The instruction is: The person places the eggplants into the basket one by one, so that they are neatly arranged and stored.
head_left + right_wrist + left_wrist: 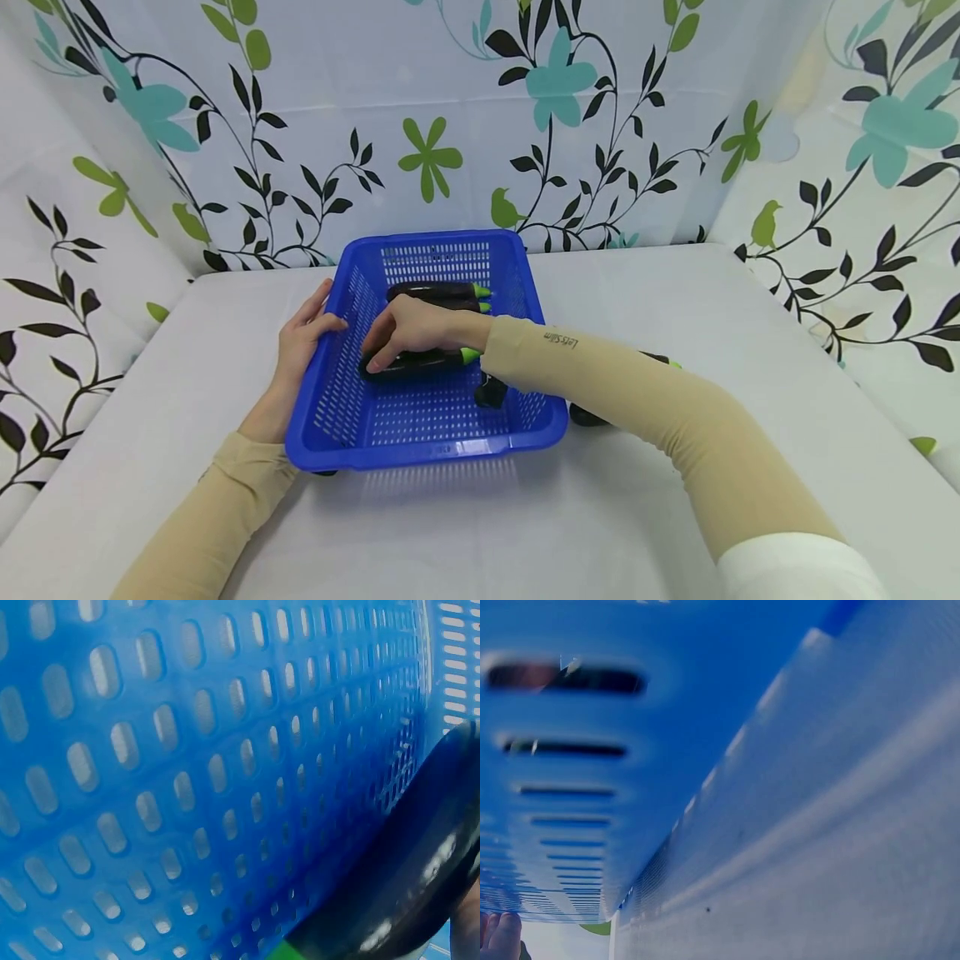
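Note:
A blue slotted plastic basket (420,457) stands on the white table. At its left side my left hand (300,342) holds the rim, thumb over the edge and fingers along the outer wall. Its fingertips (506,937) show at the lower corner of the left wrist view. Inside the basket my right hand (416,327) grips a dark glossy eggplant (423,367) near its left end. The green stem points right. In the right wrist view this eggplant (405,877) lies close to the slotted floor. Behind the hand lie two more eggplants (435,291), one partly hidden.
Right of the basket, dark pieces (587,416) with a green tip show on both sides of my right forearm; whether one eggplant or two, I cannot tell. A small black device (490,392) hangs under my right wrist. A patterned curtain (450,100) stands behind the table.

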`<state>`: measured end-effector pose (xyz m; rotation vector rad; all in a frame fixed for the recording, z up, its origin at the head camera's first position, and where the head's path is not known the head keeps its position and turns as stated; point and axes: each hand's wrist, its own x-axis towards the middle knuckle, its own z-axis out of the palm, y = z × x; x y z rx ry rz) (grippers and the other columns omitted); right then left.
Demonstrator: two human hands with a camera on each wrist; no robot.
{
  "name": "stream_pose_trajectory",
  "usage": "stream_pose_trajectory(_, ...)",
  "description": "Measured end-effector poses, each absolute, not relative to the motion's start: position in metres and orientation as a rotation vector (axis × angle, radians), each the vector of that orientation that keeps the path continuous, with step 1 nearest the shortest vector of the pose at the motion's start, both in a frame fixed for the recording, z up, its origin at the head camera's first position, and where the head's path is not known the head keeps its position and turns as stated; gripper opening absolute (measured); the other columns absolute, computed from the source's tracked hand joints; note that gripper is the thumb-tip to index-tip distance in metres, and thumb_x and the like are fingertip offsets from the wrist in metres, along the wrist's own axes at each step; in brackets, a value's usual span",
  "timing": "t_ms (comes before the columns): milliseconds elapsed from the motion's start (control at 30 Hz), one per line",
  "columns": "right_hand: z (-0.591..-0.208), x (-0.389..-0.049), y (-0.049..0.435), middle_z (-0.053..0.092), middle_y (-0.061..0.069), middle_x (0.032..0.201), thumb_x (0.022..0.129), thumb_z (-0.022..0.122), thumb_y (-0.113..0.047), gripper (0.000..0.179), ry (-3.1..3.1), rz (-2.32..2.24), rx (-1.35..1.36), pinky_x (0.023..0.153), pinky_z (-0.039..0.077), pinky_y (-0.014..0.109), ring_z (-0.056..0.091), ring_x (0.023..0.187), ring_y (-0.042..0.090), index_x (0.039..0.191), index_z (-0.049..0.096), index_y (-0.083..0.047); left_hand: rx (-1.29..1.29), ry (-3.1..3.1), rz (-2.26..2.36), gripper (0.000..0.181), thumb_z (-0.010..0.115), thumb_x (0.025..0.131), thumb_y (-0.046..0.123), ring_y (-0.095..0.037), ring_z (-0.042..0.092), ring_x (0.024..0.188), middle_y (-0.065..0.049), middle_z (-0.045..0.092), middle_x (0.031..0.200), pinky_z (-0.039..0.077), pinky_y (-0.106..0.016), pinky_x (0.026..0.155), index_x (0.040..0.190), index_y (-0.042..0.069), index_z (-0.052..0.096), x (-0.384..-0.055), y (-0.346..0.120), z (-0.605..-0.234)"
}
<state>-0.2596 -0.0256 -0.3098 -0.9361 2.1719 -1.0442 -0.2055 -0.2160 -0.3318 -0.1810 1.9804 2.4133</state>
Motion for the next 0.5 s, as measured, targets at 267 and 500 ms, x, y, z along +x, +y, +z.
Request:
stream_pose_trajectory(267, -0.3127, -0.2609, -0.0259, 0.076, 0.000, 0.104, 0.082, 0.083, -0.018, 0.036, 2.204, -1.056, -0.943, 0.086, 0.052, 0.016, 0.070, 0.093, 0.004, 0.115, 0.075, -0.006, -0.181, 2.026, 2.362, 0.067, 0.052, 0.098, 0.006, -0.024, 0.033, 0.148, 0.000, 0.031, 0.163, 0.035, -0.032, 0.116, 0.156, 0.034, 0.034, -0.2062, -0.2169, -0.3308)
stream_pose_trajectory(500, -0.3142, -0.2600, -0.0235, 0.075, 0.004, 0.111, 0.083, 0.081, -0.013, 0.034, 2.257, -1.060, -0.915, 0.092, 0.053, 0.022, 0.068, 0.095, 0.006, 0.116, 0.074, -0.006, -0.183, 1.985, 2.410, 0.067, 0.052, 0.097, 0.002, -0.021, 0.032, 0.149, 0.000, 0.032, 0.163, 0.034, -0.029, 0.116, 0.156, 0.031, 0.036, -0.2066, -0.2155, -0.3329)
